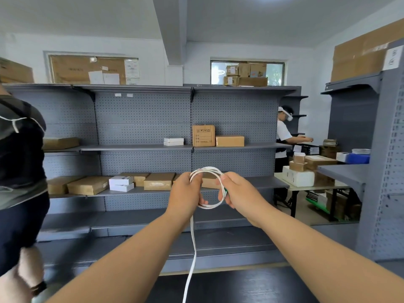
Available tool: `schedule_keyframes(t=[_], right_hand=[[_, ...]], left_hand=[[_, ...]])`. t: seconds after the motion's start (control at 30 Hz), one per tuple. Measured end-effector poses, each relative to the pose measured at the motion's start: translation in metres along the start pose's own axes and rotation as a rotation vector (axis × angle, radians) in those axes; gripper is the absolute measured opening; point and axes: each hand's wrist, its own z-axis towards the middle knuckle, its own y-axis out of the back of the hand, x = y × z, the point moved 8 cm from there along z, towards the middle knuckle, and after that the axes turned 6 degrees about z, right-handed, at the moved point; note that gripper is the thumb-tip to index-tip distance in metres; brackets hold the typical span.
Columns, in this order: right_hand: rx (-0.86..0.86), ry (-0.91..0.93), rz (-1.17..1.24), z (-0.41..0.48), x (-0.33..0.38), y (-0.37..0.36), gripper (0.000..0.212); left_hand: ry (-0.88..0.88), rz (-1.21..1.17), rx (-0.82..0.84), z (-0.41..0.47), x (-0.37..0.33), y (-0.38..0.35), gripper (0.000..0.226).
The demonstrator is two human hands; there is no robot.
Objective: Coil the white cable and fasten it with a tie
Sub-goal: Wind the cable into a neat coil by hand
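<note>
1. Nearest lies a black tabletop (240, 287); the loose tail of the flat white cable (193, 241) hangs down across it from the hands.
2. In mid-air, the left hand (185, 191) grips one side of the coiled loops, fingers curled through the ring. The right hand (238, 191) pinches the other side, a small green piece (226, 190) showing at its fingers.
3. Behind stands grey pegboard shelving (142, 119) bearing brown cardboard boxes (159, 181).
4. Far right, a person in a white shirt (283, 132) leans over a table.
</note>
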Motion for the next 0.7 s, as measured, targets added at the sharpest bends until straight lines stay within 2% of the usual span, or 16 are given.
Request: schedule_keyframes(t=[0.17,0.3,0.4,0.5,0.6,0.7], right_hand=[[0.081,-0.001,-0.066,0.001,0.001,-0.003,0.034],[0.097,0.025,-0.088,-0.005,0.004,-0.012,0.035],[0.105,0.066,-0.203,-0.005,0.006,-0.016,0.023],[0.041,0.044,-0.221,0.000,0.000,-0.008,0.023],[-0.045,-0.034,-0.067,0.002,-0.010,0.002,0.024],[-0.052,-0.107,0.063,-0.001,-0.017,0.003,0.025]], left_hand=[[0.126,-0.119,-0.003,0.001,0.009,0.000,0.037],[0.229,-0.167,-0.058,-0.001,0.016,0.001,0.033],[0.234,-0.145,-0.039,0.000,0.017,0.000,0.029],[0.215,-0.263,0.112,-0.001,0.017,-0.008,0.026],[0.188,-0.493,0.315,-0.005,0.011,-0.018,0.020],[0.113,-0.483,0.302,-0.007,0.008,-0.017,0.023]])
